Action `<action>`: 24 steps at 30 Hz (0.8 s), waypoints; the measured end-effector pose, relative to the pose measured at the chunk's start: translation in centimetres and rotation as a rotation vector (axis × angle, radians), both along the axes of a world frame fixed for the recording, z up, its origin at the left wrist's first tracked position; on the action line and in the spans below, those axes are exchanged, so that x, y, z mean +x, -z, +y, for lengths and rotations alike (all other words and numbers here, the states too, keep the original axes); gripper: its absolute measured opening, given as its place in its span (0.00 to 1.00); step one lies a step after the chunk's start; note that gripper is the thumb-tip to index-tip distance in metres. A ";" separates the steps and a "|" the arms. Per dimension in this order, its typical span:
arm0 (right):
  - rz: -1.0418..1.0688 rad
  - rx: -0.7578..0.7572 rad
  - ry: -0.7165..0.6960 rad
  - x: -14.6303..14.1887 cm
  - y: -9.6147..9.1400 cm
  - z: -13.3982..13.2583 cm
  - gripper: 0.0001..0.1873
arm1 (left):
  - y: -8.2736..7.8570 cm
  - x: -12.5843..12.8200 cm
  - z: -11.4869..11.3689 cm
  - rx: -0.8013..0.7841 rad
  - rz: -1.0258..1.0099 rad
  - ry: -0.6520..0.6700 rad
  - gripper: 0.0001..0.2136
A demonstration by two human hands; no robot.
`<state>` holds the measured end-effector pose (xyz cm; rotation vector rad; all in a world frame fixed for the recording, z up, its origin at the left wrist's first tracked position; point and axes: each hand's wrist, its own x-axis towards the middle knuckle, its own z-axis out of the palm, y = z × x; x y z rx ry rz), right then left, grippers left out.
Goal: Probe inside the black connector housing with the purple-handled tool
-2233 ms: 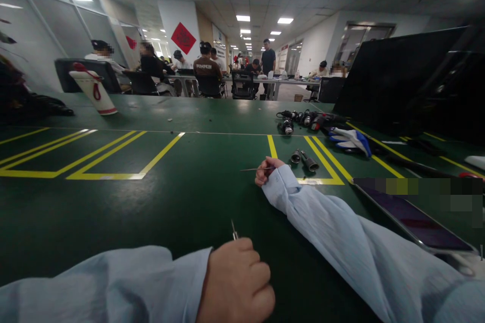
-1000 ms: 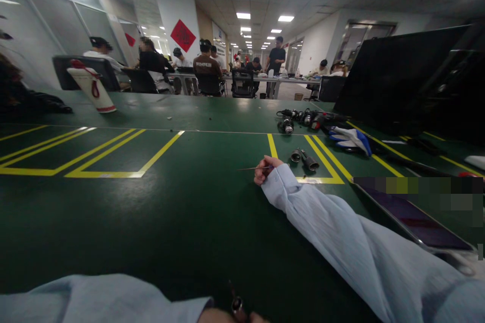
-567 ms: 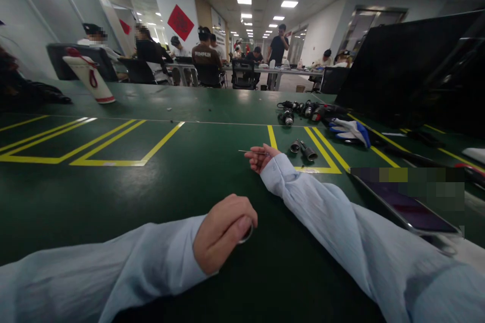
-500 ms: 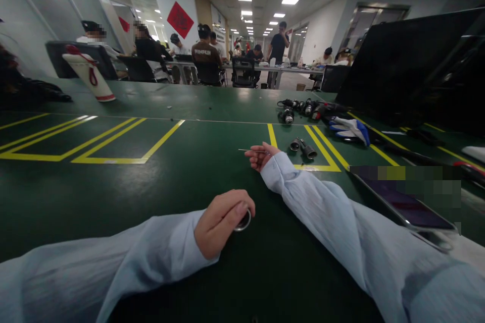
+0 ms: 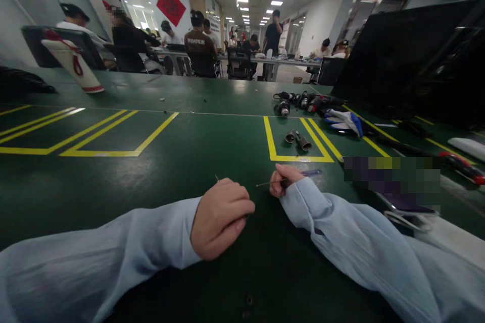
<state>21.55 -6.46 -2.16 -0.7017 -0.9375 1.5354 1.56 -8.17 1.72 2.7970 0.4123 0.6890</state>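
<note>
My left hand (image 5: 222,217) rests on the green table (image 5: 182,161) as a closed fist; a thin metal tip pokes out behind its knuckles, and the rest of what it grips is hidden. Just to its right, my right hand (image 5: 283,181) is curled round a thin screwdriver (image 5: 290,178) with a purple handle, its slim shaft pointing left toward the other hand. Both arms wear light blue sleeves and lie on the table.
Two small dark cylinders (image 5: 298,139) lie inside a yellow-taped box. Behind them are black connectors (image 5: 299,102) and a white-and-blue glove (image 5: 344,121). A tablet (image 5: 405,201) lies at right, a large black screen (image 5: 397,55) behind it. A white cup (image 5: 71,65) stands far left; people sit beyond.
My right hand has pulled back toward me with the screwdriver and now sits close to the left hand. The left hand has closed into a fist over the metal ring it was fingering.
</note>
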 end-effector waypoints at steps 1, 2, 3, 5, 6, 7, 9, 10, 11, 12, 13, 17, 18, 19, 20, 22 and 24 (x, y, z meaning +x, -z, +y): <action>-0.003 0.000 -0.006 0.2 -0.1 -0.7 0.18 | -0.1 0.2 -0.4 0.137 0.086 0.027 0.10; -0.002 -0.005 -0.015 0.4 -0.2 -1.3 0.18 | -0.1 0.4 -0.8 0.256 0.162 0.056 0.09; -0.012 -0.011 -0.022 0.6 -0.3 -1.9 0.18 | -0.1 0.5 -1.2 0.354 0.222 0.090 0.09; -0.033 -0.020 -0.027 0.9 -0.5 -3.0 0.18 | 0.1 0.9 -1.8 0.506 0.298 0.156 0.10; -0.045 -0.016 -0.033 0.9 -0.5 -3.5 0.18 | 0.1 1.0 -2.0 0.565 0.316 0.182 0.11; -0.054 -0.018 -0.038 1.0 -0.6 -3.8 0.19 | 0.2 1.1 -2.2 0.616 0.326 0.197 0.12; -0.064 -0.026 -0.043 1.0 -0.7 -4.3 0.18 | 0.3 1.1 -2.4 0.702 0.322 0.211 0.12; -0.066 -0.032 -0.042 1.0 -0.7 -4.4 0.18 | 0.4 1.1 -2.4 0.736 0.315 0.215 0.11; -0.065 -0.039 -0.042 1.0 -0.7 -4.4 0.18 | 0.4 1.1 -2.5 0.766 0.308 0.217 0.11; -0.063 -0.045 -0.042 0.9 -0.7 -4.4 0.18 | 0.4 1.0 -2.6 0.792 0.303 0.220 0.11; -0.057 -0.050 -0.044 0.9 -0.7 -4.3 0.18 | 0.4 1.0 -2.7 0.814 0.300 0.224 0.10; -0.037 -0.054 -0.056 1.0 -0.7 -4.1 0.19 | 0.4 0.8 -3.0 0.862 0.271 0.220 0.11; -0.038 -0.056 -0.057 1.0 -0.8 -4.0 0.19 | 0.4 0.7 -3.0 0.854 0.265 0.220 0.11; -0.043 -0.058 -0.058 1.0 -0.8 -4.1 0.18 | 0.4 0.7 -3.0 0.841 0.266 0.222 0.11; -0.047 -0.059 -0.057 1.0 -0.8 -4.1 0.18 | 0.4 0.7 -3.0 0.826 0.271 0.227 0.11; -0.055 -0.061 -0.057 1.0 -0.8 -4.1 0.18 | 0.5 0.6 -3.0 0.799 0.272 0.239 0.12; -0.057 -0.066 -0.062 1.0 -0.8 -4.2 0.18 | 0.6 0.6 -3.0 0.795 0.235 0.230 0.12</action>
